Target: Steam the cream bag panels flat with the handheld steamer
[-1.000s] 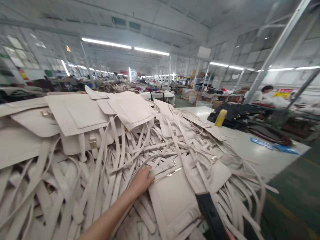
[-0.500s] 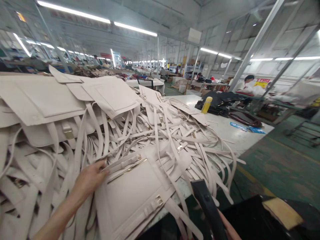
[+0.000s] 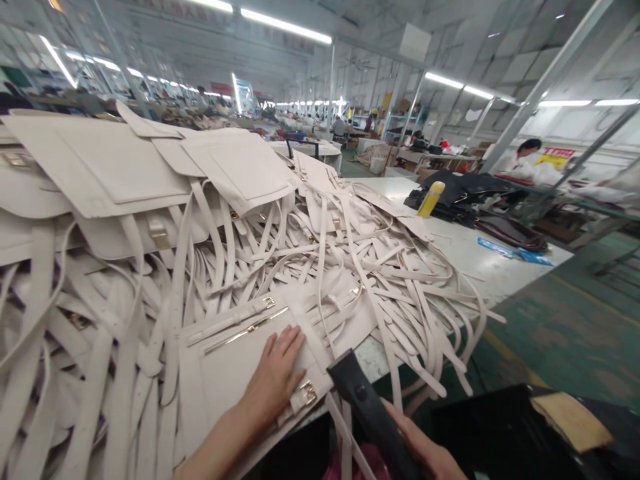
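Here, head view: a worktable heaped with cream bag panels and straps, seen from the near edge.
Left hand (image 3: pixel 274 381): lower centre of frame, lying flat and open, fingers spread on the cream bag panel (image 3: pixel 235 373); pressing on it, not gripping.
Panel: lies at the near edge of the pile, gold bar along its top, a small gold buckle (image 3: pixel 306 393) just beside the fingertips.
Right hand (image 3: pixel 425 453): bottom right of centre, closed around a black tool (image 3: pixel 367 413) whose upper end touches or nearly touches the panel's corner.
Strap pile (image 3: pixel 320 267): fills the left and middle of frame.
Yellow bottle (image 3: pixel 431 199): upper right, well apart on the bare table (image 3: pixel 465 253).
Step in hand: likely steadying the panel for the tool.
Next move calls for: a firm flat hold, fingers clear of the tool's end.
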A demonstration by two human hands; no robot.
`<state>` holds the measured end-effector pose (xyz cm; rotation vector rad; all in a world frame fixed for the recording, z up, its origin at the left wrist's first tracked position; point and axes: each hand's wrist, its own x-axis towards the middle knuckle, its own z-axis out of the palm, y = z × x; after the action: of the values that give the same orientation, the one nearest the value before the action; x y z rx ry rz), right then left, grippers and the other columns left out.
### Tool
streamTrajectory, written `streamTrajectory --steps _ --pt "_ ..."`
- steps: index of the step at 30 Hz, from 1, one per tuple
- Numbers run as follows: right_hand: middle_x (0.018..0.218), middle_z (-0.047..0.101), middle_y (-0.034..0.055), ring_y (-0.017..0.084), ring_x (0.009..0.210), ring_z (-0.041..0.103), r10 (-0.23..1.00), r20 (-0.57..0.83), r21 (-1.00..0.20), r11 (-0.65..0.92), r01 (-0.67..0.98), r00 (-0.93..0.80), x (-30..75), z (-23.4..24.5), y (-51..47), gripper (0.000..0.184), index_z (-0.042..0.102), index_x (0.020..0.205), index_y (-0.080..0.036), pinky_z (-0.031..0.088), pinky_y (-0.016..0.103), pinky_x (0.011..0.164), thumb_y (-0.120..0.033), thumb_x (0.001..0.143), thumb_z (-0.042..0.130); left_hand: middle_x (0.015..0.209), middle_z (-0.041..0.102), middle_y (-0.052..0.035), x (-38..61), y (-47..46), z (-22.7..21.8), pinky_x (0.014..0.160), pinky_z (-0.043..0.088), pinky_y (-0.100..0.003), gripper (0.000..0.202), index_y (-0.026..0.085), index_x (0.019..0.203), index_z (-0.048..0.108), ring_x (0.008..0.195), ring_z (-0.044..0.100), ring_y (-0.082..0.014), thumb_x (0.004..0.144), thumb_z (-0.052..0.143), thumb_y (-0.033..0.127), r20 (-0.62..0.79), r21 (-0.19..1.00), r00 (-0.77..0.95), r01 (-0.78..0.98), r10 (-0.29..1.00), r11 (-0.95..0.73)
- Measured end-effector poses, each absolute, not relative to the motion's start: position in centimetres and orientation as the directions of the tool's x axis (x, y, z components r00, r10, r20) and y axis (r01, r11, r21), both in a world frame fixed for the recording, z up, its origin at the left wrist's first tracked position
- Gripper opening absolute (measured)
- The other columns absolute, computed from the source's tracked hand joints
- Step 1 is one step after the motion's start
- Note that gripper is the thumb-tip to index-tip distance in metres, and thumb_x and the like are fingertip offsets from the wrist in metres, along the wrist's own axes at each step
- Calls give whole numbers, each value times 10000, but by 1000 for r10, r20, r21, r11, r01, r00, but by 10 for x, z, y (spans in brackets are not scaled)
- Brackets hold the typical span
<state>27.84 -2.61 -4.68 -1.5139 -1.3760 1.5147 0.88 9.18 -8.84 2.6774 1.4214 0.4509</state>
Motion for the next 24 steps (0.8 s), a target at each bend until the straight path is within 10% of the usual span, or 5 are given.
streamTrajectory --steps 9,24 --pt "764 595 -48 57 486 407 778 -463 -885 -432 175 -424 262 18 17 729 409 1288 -249 323 128 434 -58 593 521 1423 199 -98 13 80 -94 1023 109 -577 592 149 1337 305 1305 106 -317 811 427 393 169 22 391 916 905 -400" --pt "558 518 -80 74 377 437 902 -341 -922 -266 282 -265 244 15 58 733 242 1355 -270 401 148 333 -132 690 517 1429 158 -106 15 77 -84 1027 73 -578 658 113 1348 275 1309 86 -309 780 444 400 92 63 376 922 922 -382"
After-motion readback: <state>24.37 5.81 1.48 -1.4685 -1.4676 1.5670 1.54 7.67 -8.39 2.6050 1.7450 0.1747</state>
